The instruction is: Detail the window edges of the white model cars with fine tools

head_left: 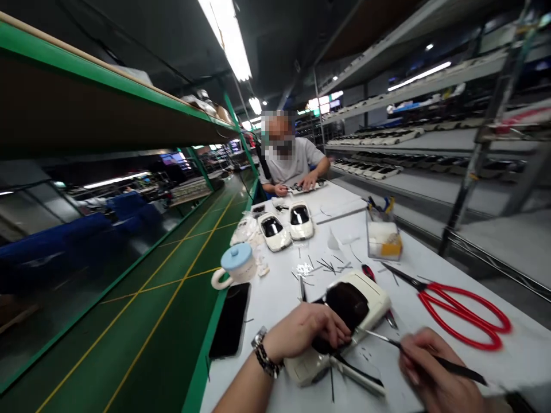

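A white model car body [361,292] with a dark windscreen lies on the white table [279,292] in front of me. My left hand [307,330], with a bead bracelet at the wrist, is closed over the car's near side and grips it. My right hand [430,370] pinches a thin pair of tweezers [387,339], whose tip reaches the car beside my left fingers. Several thin black strips [329,265] lie scattered on the table just beyond the car.
Red-handled scissors [462,312] lie right of the car. A black phone [231,320] and a blue-lidded mug [236,265] sit at left, by the green conveyor [142,310]. Two more white car bodies [286,226] and a clear box [383,235] stand farther back. A seated person [290,160] works at the far end.
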The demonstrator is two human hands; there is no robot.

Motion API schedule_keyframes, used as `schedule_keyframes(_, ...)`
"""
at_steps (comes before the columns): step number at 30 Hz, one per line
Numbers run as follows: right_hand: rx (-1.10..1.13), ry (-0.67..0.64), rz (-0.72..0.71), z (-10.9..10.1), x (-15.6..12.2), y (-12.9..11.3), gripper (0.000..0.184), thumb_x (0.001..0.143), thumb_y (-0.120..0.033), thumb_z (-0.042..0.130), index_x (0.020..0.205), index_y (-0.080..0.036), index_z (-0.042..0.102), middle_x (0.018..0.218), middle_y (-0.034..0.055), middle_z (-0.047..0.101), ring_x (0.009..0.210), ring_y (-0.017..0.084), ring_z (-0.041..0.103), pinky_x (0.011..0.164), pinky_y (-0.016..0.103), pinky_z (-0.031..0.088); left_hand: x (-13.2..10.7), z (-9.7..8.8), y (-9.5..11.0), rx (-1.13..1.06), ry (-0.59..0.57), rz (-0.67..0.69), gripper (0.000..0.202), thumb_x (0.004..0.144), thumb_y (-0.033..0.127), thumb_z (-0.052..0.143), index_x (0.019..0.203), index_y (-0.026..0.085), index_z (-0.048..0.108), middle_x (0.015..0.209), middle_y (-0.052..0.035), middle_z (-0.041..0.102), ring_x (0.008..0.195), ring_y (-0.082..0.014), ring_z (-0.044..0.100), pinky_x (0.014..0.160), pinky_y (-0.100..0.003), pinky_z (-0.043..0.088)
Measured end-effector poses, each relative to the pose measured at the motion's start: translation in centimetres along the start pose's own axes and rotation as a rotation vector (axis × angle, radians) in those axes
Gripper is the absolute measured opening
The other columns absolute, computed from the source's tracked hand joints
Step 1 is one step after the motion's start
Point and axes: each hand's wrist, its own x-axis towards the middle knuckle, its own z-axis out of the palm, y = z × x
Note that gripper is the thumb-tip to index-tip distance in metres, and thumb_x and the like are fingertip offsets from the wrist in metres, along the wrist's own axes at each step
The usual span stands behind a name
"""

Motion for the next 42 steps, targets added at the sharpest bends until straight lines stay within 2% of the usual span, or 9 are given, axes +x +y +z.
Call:
schedule_keyframes(3, 0.078, 0.004, 0.017, 2.2, -0.8, -1.3, 0.042, 0.064, -0.042, 0.082, 0.065, -0.019, 0.048, 0.056, -0.001, 0.045, 0.049, 0.009, 0.038, 0.043, 0.019, 0.031, 0.1, -0.4, 0.1, 0.024, -0.057, -0.024, 0.077, 0.078, 0.081, 0.029, 0.066, 0.01, 0.058, 0.104, -0.0179, 0.063, 0.093, -0.0252, 0.063, 0.08, -0.034, 0.052)
schedule_keyframes(6, 0.109, -0.027, 0.061, 2.8, -0.8, -1.4, 0.045, 0.063, -0.044, 0.082, 0.067, -0.018, 0.045, 0.056, -0.0017, 0.048, 0.047, 0.008, 0.037, 0.042, 0.018, 0.027, 0.2, -0.8, 0.1, 0.042, -0.083, -0.046, 0.075, 0.081, 0.077, 0.028, 0.069, 0.01, 0.059, 0.106, -0.0164, 0.061, 0.096, -0.0251, 0.061, 0.084, -0.035, 0.051)
schedule_keyframes(13, 0.112, -0.082, 0.077, 3.0, -0.6, -0.6, 0.042, 0.07, -0.042, 0.078, 0.071, -0.018, 0.043, 0.055, -0.0032, 0.048, 0.046, 0.007, 0.037, 0.043, 0.018, 0.026, 0.1, -1.1, 0.0, 0.039, -0.113, -0.043, 0.073, 0.083, 0.076, 0.027, 0.069, 0.01, 0.058, 0.106, -0.016, 0.06, 0.097, -0.026, 0.061, 0.086, -0.038, 0.05)
schedule_keyframes(17, 0.119, -0.087, 0.074, 3.1, -0.7, -0.5, 0.043, 0.069, -0.04, 0.079, 0.071, -0.018, 0.042, 0.06, -0.0023, 0.051, 0.047, 0.006, 0.038, 0.043, 0.018, 0.027, 0.2, -1.1, 0.0, 0.034, -0.116, -0.041, 0.071, 0.084, 0.074, 0.029, 0.069, 0.011, 0.057, 0.105, -0.016, 0.06, 0.097, -0.0264, 0.061, 0.086, -0.038, 0.05)
schedule_keyframes(27, 0.13, -0.109, 0.052, 2.9, -1.0, -0.2, 0.04, 0.074, -0.037, 0.076, 0.073, -0.018, 0.04, 0.06, -0.0033, 0.05, 0.047, 0.006, 0.038, 0.044, 0.018, 0.026, 0.2, -1.3, -0.1, 0.048, -0.119, -0.045, 0.074, 0.083, 0.076, 0.026, 0.069, 0.01, 0.057, 0.106, -0.0168, 0.06, 0.096, -0.026, 0.061, 0.087, -0.038, 0.049)
schedule_keyframes(34, 0.073, -0.174, 0.044, 2.4, -1.0, 0.1, 0.038, 0.079, -0.039, 0.071, 0.076, -0.019, 0.039, 0.06, -0.0041, 0.05, 0.046, 0.007, 0.038, 0.044, 0.019, 0.026, 0.3, -1.3, -0.2, 0.069, -0.124, -0.001, 0.072, 0.084, 0.075, 0.026, 0.068, 0.012, 0.057, 0.104, -0.0156, 0.061, 0.093, -0.0254, 0.063, 0.084, -0.037, 0.05)
schedule_keyframes(37, -0.06, -0.179, -0.02, 2.3, -1.1, 0.3, 0.034, 0.082, -0.038, 0.066, 0.076, -0.02, 0.039, 0.062, -0.0043, 0.048, 0.049, 0.008, 0.038, 0.047, 0.02, 0.029, 0.3, -1.1, -0.2, 0.193, -0.064, 0.089, 0.068, 0.085, 0.073, 0.028, 0.066, 0.014, 0.056, 0.09, -0.0118, 0.062, 0.079, -0.0199, 0.062, 0.073, -0.032, 0.049)
schedule_keyframes(39, -0.208, -0.132, -0.105, 2.4, -1.3, 0.3, 0.029, 0.083, -0.036, 0.063, 0.074, -0.02, 0.041, 0.065, -0.0031, 0.047, 0.056, 0.01, 0.042, 0.052, 0.022, 0.034, 0.2, -0.9, -0.1, 0.382, 0.043, 0.174, 0.059, 0.086, 0.067, 0.039, 0.064, 0.015, 0.054, 0.076, -0.0073, 0.058, 0.066, -0.0149, 0.055, 0.062, -0.028, 0.044)
schedule_keyframes(42, -0.39, -0.075, -0.209, 2.6, -1.6, 0.5, 0.025, 0.084, -0.034, 0.058, 0.071, -0.02, 0.042, 0.066, -0.0025, 0.044, 0.062, 0.012, 0.044, 0.056, 0.023, 0.037, 0.1, -0.2, -0.1, 0.727, 0.142, 0.268, 0.04, 0.085, 0.051, 0.053, 0.068, 0.015, 0.058, 0.073, -0.0049, 0.052, 0.065, -0.0139, 0.047, 0.058, -0.026, 0.038)
